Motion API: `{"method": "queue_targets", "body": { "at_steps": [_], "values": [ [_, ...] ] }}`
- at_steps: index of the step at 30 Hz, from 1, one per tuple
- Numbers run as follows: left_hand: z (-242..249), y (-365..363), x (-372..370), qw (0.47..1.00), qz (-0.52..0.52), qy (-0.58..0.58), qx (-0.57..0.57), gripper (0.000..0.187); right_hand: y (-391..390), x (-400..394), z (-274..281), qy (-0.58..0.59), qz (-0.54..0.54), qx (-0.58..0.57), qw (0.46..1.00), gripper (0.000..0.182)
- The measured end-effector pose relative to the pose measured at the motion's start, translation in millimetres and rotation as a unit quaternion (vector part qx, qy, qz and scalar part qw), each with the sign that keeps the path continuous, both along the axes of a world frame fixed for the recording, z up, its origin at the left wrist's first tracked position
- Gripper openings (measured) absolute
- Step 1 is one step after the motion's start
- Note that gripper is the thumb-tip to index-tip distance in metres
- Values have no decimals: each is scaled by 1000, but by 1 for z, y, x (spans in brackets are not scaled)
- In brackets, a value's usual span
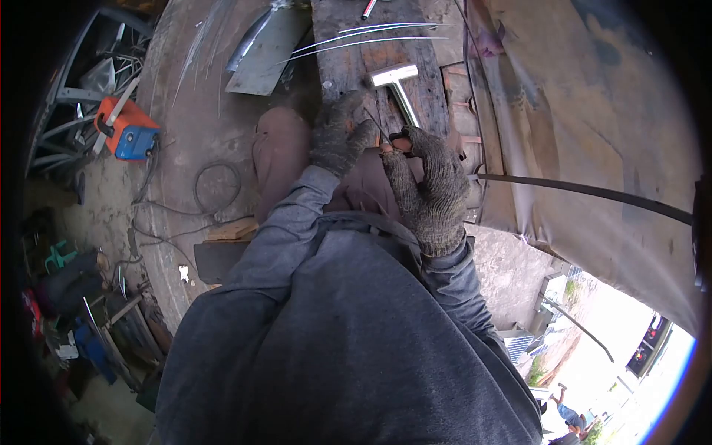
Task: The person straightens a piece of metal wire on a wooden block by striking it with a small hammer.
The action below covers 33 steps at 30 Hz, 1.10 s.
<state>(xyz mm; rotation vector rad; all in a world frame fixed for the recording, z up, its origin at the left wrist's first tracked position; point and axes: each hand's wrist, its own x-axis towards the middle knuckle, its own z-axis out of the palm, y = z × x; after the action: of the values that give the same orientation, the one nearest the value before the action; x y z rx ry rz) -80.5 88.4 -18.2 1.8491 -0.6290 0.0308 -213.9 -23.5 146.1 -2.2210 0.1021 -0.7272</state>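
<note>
Both hands wear dark knitted gloves over the lap. My right hand (434, 185) has its bare fingertips pinched on a thin dark rod (377, 124), which slants up and to the left. Beside it on the left, my left hand (341, 137) is near the rod, its fingers dark and partly blurred against the plank; what it holds, if anything, I cannot make out. Just beyond the hands, a shiny metal T-shaped piece (400, 93) lies on the worn wooden plank (341, 67).
Thin metal rods (371, 44) and a red-white marker (368, 9) lie across the plank's far part. Left of it rests a metal plate (271, 63). An orange and blue machine (127, 127) with cables stands at left. A brown tarp (586, 96) hangs at right.
</note>
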Motion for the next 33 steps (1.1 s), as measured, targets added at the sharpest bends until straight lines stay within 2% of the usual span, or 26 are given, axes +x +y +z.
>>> {"method": "queue_targets", "body": {
  "at_steps": [4, 8, 11, 13, 15, 16, 18, 19, 21, 22, 24, 25, 28, 30, 33],
  "values": [
    [-9, -2, 1, 1000, 4, -15, -14, 52, 2, 1, 0, 6, 4, 5, 1000, 31],
    [-9, -3, 0, 998, -10, 43, -49, 53, 1, 3, -4, -13, 14, 12, 1000, 30],
    [4, -7, -2, 994, -5, 49, -93, 54, 1, 2, -3, -8, 18, 20, 1000, 31],
    [32, -7, -5, 993, 5, 34, -117, 54, 2, 3, -3, -3, 20, 58, 998, 32],
    [65, -3, -11, 992, -85, -58, -72, 47, 3, 4, -1, -4, 6, 45, 999, 32],
    [74, -2, -17, 992, -86, -58, -72, 47, 3, 4, -1, -5, -7, 32, 999, 31],
    [85, -2, -26, 982, -163, 2, -93, 36, 3, 6, -1, -12, -19, 12, 1000, 28],
    [84, -2, -26, 983, -162, 2, -92, 36, 2, 7, 0, -20, -31, -10, 999, 24],
    [80, -2, -26, 984, -131, -98, -75, 25, 3, 6, 1, -19, -34, -5, 999, 23],
    [73, -2, -27, 984, -131, -97, -75, 25, 3, 5, 1, -17, -39, -2, 999, 23],
    [59, -4, -31, 983, -117, 54, -127, 19, 2, 4, 5, -16, -29, 4, 999, 24],
    [55, -5, -30, 984, -117, 55, -126, 19, 2, 5, 6, -19, -19, 9, 1000, 25],
    [55, -11, -25, 990, -116, 17, -83, 15, 2, 7, -5, -37, -30, 9, 999, 26],
    [60, -14, -21, 967, -112, -193, -121, 15, 2, 8, -2, -36, -27, -13, 999, 26],
    [62, -14, -26, 971, -113, -171, -120, 17, 2, 7, -1, -20, -37, -23, 999, 25]
  ]
}}
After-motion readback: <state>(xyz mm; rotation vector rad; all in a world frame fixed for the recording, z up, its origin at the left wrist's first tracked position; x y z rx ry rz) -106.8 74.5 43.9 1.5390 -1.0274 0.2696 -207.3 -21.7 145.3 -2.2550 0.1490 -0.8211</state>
